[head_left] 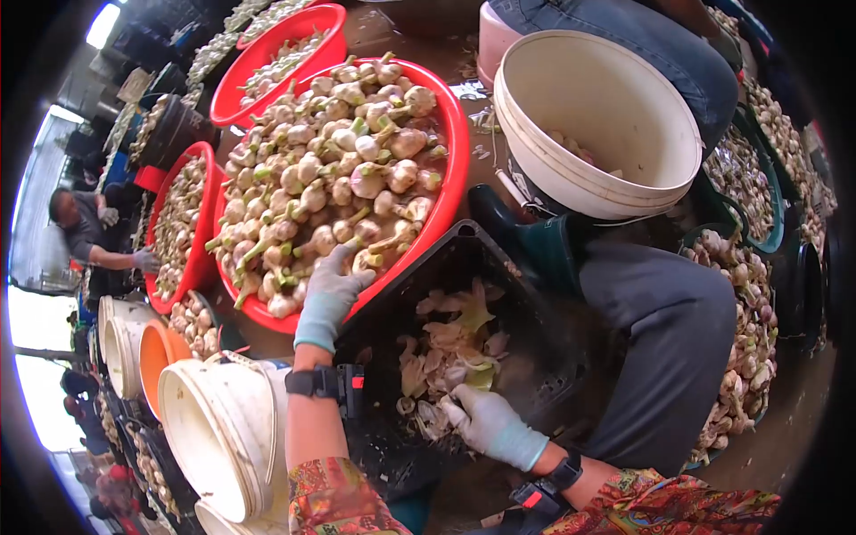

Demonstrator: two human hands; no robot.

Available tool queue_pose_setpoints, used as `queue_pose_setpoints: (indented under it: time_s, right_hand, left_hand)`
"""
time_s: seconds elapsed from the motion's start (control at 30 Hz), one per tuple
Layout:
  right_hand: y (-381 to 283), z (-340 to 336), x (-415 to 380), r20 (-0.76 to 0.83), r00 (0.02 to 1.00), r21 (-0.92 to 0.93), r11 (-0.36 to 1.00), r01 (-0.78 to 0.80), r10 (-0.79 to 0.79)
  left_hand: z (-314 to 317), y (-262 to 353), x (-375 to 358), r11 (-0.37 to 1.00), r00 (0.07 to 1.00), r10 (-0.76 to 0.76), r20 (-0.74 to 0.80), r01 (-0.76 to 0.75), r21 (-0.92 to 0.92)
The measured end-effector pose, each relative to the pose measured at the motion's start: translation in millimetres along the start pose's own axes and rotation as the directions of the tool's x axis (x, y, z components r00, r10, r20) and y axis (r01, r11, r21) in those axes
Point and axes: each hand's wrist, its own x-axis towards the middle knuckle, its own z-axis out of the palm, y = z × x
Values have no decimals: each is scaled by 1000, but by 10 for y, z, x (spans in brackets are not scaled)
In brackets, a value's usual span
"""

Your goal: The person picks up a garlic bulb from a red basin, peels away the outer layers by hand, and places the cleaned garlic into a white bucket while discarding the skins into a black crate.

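Note:
A wide red tub (457, 134) is heaped with garlic bulbs (343, 178), many with short stems. At the tub's near rim, my left hand (330, 294), in a pale grey-blue glove, reaches onto the bulbs. Its fingers are apart and touch the nearest ones. Below it, a black crate (535, 334) holds a loose pile of garlic skins (455, 343). My right hand (490, 428), gloved alike, is over the near side of that pile with its fingers curled in. Whatever it grips is hidden from view.
A large white bucket (606, 192) with a few bulbs inside stands at upper right, beside another person's leg. White buckets (214, 437) and an orange bucket (156, 357) stand at left. More garlic heaps (736, 357) lie at right. Another person (94, 227) works at far left.

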Motion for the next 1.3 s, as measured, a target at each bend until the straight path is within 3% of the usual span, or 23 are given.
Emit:
queue_pose_setpoints:
  time_s: [0.1, 0.13, 0.2, 0.23, 0.27, 0.33, 0.37, 0.4, 0.5, 0.57, 0.6, 0.63, 0.7, 0.73, 0.8, 0.83, 0.87, 0.93, 0.97, 1.0, 1.07, 1.13, 1.3]
  right_hand:
    - [-10, -14, 78, 2, 999, 68, 997, -33, 33]
    - [0, -32, 105, -8, 999, 74, 996, -47, 47]
    - [-3, -50, 89, -45, 999, 149, 989, -24, 31]
    - [69, 1, 83, -73, 997, 123, 992, 37, -28]
    - [83, 53, 66, -71, 997, 134, 990, 44, -34]
    - [26, 88, 31, -59, 998, 576, 815, 65, -38]
    - [-38, 18, 2, 138, 987, 673, 723, -152, 79]
    - [-176, -63, -22, 98, 991, 715, 686, -134, 92]
    - [-177, -103, -88, 232, 972, 912, 337, -234, 47]
    - [-108, -71, -133, 303, 953, 929, 220, -297, 7]
    - [-111, -144, -137, 350, 928, 914, 266, -307, -131]
    - [-162, -160, -189, 280, 953, 880, 428, -206, -116]
    - [-310, -105, -259, 185, 969, 702, 712, -13, -165]
    - [-404, -149, -320, 288, 942, 545, 838, -11, -175]
    - [-407, -61, -393, 437, 847, 582, 813, -9, -303]
    - [-393, 0, -445, 446, 841, 583, 813, -12, -307]
    - [-357, 68, -522, 435, 844, 578, 816, 7, -315]
    - [-262, 171, -609, 417, 854, 575, 818, 18, -311]
    - [-208, 207, -614, 339, 854, 312, 904, 293, -394]
    - [-234, 198, -619, 291, 823, -10, 858, 513, -488]
    - [-282, 154, -667, 315, 846, 14, 893, 450, -431]
    - [-353, 125, -667, 382, 883, -156, 923, 352, -272]
    - [-209, 237, -586, 347, 910, -95, 957, 273, -225]
  left_hand:
    - [175, 102, 317, 901, 992, 59, 111, -101, 423]
    - [153, -106, 441, 982, 993, -51, 105, 31, 186]
    - [-46, -321, 476, 996, 997, 17, -71, -11, 85]
    - [-143, -190, 301, 988, 991, -80, -107, 64, -142]
    - [-263, -47, 53, 924, 975, -184, -126, 128, -361]
    - [-252, 115, -476, 830, 955, -181, -233, 22, -558]
    - [-221, 243, -793, 688, 939, -287, -191, 63, -723]
    - [-108, 297, -1090, 566, 938, -284, -200, -5, -824]
    - [397, 384, -1989, 365, 947, -307, -96, 24, -931]
    - [556, 592, -2467, 605, 965, -250, -82, 89, -791]
    - [573, 657, -2653, 760, 965, -229, -124, 98, -643]
    - [528, 717, -2805, 801, 953, -238, -189, 82, -594]
    - [454, 776, -3080, 691, 933, -315, -174, 100, -716]
    - [449, 745, -3172, 596, 937, -316, -151, 72, -800]
    - [565, 775, -3201, 490, 867, -405, -290, -62, -870]
    - [571, 592, -3257, 335, 878, -415, -240, -97, -937]
    - [599, 442, -3325, 336, 875, -422, -239, -94, -937]
    - [628, 326, -3409, -102, 952, -283, -120, -154, -983]
    - [657, 290, -3435, -129, 938, -330, -105, -155, -980]
    - [679, 282, -3437, -132, 941, -326, -92, -142, -981]
    - [744, 267, -3424, -98, 910, -397, -120, -172, -980]
    - [764, 268, -3402, -102, 905, -417, -84, -139, -985]
    - [772, 197, -3355, -36, 928, -368, -63, -82, -996]
